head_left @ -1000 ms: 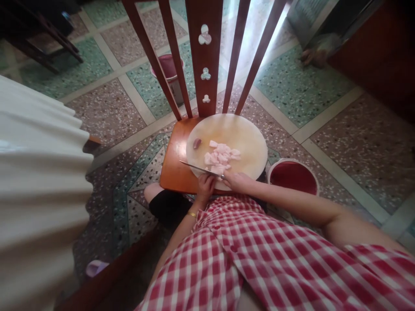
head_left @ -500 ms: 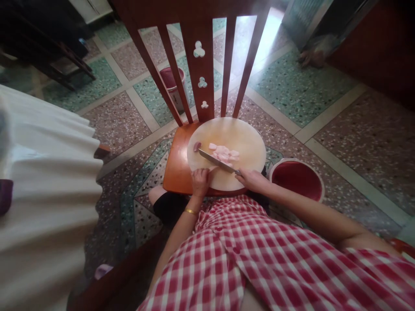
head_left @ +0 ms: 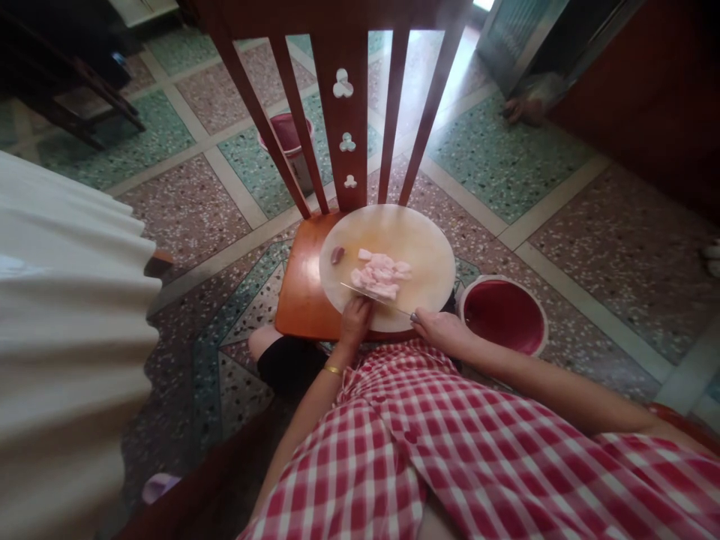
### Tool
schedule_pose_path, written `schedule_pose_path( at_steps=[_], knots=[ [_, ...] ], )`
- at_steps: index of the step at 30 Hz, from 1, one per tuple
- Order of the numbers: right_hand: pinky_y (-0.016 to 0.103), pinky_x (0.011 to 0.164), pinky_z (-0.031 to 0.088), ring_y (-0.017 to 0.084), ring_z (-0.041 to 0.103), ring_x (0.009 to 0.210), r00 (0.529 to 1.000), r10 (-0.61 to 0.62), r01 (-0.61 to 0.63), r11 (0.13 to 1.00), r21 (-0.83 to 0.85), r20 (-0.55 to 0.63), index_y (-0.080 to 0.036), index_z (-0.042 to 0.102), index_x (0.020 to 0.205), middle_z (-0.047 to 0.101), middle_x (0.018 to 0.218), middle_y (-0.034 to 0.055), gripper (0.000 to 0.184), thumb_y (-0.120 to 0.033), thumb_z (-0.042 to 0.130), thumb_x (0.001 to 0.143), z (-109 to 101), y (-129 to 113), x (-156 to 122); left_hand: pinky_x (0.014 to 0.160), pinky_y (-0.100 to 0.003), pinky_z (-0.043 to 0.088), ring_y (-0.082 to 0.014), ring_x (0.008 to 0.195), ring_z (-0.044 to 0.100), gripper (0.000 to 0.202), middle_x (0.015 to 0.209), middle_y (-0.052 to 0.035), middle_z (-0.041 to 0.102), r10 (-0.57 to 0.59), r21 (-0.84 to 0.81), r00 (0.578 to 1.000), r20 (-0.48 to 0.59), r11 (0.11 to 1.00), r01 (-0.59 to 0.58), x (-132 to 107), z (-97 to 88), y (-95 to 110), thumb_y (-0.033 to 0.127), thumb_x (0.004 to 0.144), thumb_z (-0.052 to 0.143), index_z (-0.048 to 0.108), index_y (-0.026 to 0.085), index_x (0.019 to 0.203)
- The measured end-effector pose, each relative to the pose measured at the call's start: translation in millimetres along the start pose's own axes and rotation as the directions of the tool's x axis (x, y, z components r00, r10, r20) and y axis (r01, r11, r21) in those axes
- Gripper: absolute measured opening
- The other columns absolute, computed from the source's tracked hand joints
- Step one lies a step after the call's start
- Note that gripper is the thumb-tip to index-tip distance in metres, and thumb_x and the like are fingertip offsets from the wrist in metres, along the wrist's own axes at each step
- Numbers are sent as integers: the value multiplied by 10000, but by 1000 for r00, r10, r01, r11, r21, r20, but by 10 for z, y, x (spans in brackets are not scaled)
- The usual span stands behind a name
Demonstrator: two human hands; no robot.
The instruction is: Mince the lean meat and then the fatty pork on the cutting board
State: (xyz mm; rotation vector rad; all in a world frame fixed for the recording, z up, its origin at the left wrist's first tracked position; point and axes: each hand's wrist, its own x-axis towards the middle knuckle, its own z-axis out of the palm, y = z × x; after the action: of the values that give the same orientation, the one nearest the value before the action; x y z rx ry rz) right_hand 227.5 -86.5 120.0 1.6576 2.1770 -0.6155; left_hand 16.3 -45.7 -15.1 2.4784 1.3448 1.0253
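A round pale cutting board (head_left: pixel 419 240) lies on the seat of a wooden chair (head_left: pixel 307 289). A heap of pink cut pieces (head_left: pixel 381 273) sits in the board's middle, and one darker piece (head_left: pixel 337 254) lies apart at the left. My right hand (head_left: pixel 442 328) is closed round the handle of a knife (head_left: pixel 376 296) whose blade lies flat over the board's near edge, pointing left. My left hand (head_left: pixel 354 321) rests at the board's near rim, fingers curled, touching the blade's underside.
A red bucket (head_left: pixel 503 315) stands on the tiled floor right of the chair. A smaller red container (head_left: pixel 289 135) stands behind the chair back. White corrugated sheet (head_left: pixel 61 330) fills the left. A dark wooden wall (head_left: pixel 652 97) is at the far right.
The knife, angled across the board half a second ago, has come back to the near edge. My left hand has shifted right, under the blade.
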Motion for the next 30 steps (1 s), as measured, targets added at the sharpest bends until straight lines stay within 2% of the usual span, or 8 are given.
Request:
schedule_pose_path(
  at_steps=[5,8,10,14,18,22,26,30],
  knots=[
    [271,667,422,220,633,845,1000,-28,28,999,29,-3,-171,456,1123,667,945,110,304,-354,341,909,-14,-210,394,796,-340,467,-186,900,543,215,924,-96,604,-80,-4,997,23,997,80,-28,20,26,215,873,428,614,158,964],
    [283,674,423,231,633,848,998,-53,53,998,22,-21,-159,419,1182,662,957,123,351,-363,351,904,2,-235,525,780,-338,463,-186,886,539,215,905,-100,598,-127,18,992,28,992,127,-27,16,48,230,876,426,614,159,952],
    [274,664,415,223,633,843,997,-65,66,998,26,-29,-167,448,1138,663,945,117,317,-358,339,909,31,-139,460,777,-336,461,-186,883,536,209,895,-101,594,-152,14,988,16,988,151,-25,10,55,242,873,433,615,154,927],
    [245,613,382,195,636,789,999,-30,31,999,41,-34,-185,495,974,668,893,88,234,-344,334,914,61,121,123,816,-349,453,-187,936,527,208,943,-105,593,-177,-57,984,3,983,177,-28,-6,57,240,871,432,606,151,942],
    [244,568,361,204,639,753,1000,-19,19,999,39,-7,-181,486,978,670,832,88,238,-356,339,911,13,113,-81,794,-343,461,-180,911,528,192,924,-105,594,-162,-56,986,-45,986,159,-42,-8,46,229,864,439,607,142,897],
    [251,593,388,209,639,775,999,-8,6,999,47,47,-176,488,1013,671,858,99,242,-342,346,908,-29,-97,69,770,-338,467,-180,878,530,186,876,-97,587,-155,-24,987,-44,988,154,-57,19,22,233,855,448,609,143,838],
    [271,666,416,222,631,848,999,-35,36,996,84,-9,-158,469,1095,664,947,128,299,-352,333,914,-19,-309,393,778,-347,463,-183,870,528,194,859,-103,584,-157,-46,986,-55,987,155,-56,51,9,235,857,442,610,141,826],
    [263,656,409,211,634,838,998,-54,57,994,92,-33,-165,475,1079,668,928,110,280,-342,339,911,40,-250,412,770,-350,464,-184,860,526,201,843,-103,575,-174,-50,983,-55,984,171,-37,14,34,224,859,434,607,138,806]
  ],
)
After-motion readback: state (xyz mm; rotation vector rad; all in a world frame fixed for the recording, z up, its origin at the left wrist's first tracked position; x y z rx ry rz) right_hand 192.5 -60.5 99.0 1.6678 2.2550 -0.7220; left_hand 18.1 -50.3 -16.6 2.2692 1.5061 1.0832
